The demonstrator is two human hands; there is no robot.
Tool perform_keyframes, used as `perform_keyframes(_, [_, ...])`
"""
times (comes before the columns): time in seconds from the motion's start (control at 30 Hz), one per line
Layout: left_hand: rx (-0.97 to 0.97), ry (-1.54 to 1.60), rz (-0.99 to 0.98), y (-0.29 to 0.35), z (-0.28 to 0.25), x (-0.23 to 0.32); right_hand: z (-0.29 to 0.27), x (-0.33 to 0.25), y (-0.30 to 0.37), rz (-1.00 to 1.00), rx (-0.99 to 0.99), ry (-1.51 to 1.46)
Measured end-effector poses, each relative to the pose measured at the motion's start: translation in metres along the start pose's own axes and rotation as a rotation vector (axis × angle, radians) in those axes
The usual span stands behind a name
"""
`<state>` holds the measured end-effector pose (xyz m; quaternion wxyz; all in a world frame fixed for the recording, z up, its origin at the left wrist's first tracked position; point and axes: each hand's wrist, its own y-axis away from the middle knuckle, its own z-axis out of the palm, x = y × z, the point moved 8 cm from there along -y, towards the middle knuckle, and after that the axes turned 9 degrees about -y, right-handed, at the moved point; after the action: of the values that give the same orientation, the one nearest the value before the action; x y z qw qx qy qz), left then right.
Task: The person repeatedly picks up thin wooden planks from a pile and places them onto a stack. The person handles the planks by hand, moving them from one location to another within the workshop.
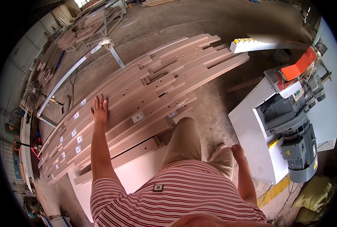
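My left hand [99, 109] lies flat with its fingers spread on a broad layer of long brownish-pink boards [119, 106]. Nothing is gripped in it. Several of these boards have round holes along them, and their ends are staggered. Small white labels stick to some; a larger label [138, 117] is to the right of my hand. My right hand [237, 152] hangs low beside my right knee, apart from the boards. Its fingers are mostly turned from view, and I cannot make out whether it holds anything.
A pale panel [138, 172] lies under the near boards. On my right stands a white machine cabinet [251, 125] with a grey motor [300, 151] and an orange guard [299, 66]. A metal frame [64, 79] rises beyond the boards at the left. More boards [89, 26] are stacked farther back.
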<state>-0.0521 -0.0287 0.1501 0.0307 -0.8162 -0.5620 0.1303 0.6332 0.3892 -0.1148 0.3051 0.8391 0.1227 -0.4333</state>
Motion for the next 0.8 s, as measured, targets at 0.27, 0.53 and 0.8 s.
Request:
perform_keyframes(0.27, [0.079, -0.075, 0.023, -0.073, 0.071, -0.045, 0.036, 0.028, 0.037, 0.169, -0.017, 0.35])
perform_keyframes(0.53, [-0.095, -0.072, -0.244, -0.084, 0.052, -0.01, 0.032, 0.028, 0.042, 0.37, -0.044, 0.276])
perform_keyframes(0.8, [-0.048, -0.061, -0.235, -0.079, 0.044, -0.013, 0.04, 0.036, 0.039, 0.373, -0.046, 0.298])
